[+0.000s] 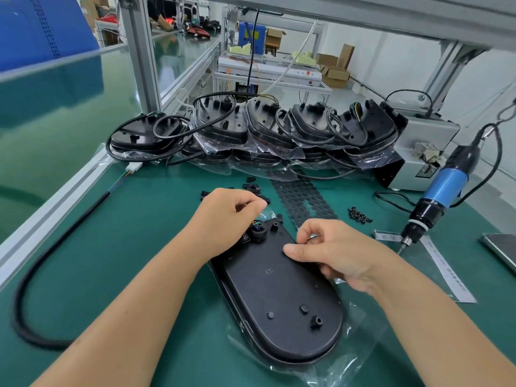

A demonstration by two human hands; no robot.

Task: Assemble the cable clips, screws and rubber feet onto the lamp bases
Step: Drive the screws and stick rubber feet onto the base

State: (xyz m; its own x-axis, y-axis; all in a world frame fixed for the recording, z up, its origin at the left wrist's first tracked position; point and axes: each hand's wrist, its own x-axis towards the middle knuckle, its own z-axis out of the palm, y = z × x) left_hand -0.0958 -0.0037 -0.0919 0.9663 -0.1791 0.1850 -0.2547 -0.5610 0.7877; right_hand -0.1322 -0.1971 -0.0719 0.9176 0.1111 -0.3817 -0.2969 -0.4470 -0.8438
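Hands: left (229, 216), right (335, 252) pinch bag film (265, 213) over lamp base (279, 297).

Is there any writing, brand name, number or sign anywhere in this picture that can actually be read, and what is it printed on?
Nothing here reads clearly.
Lamp base: a small raised mark near its middle, perhaps a letter, too faint to read.
White paper strip on the mat, under the electric screwdriver: printed characters, too small and blurred to read.
Blue sign in the background: yellow marks, blurred.
White machine behind the bench: small dark marks beside a red button, unreadable.
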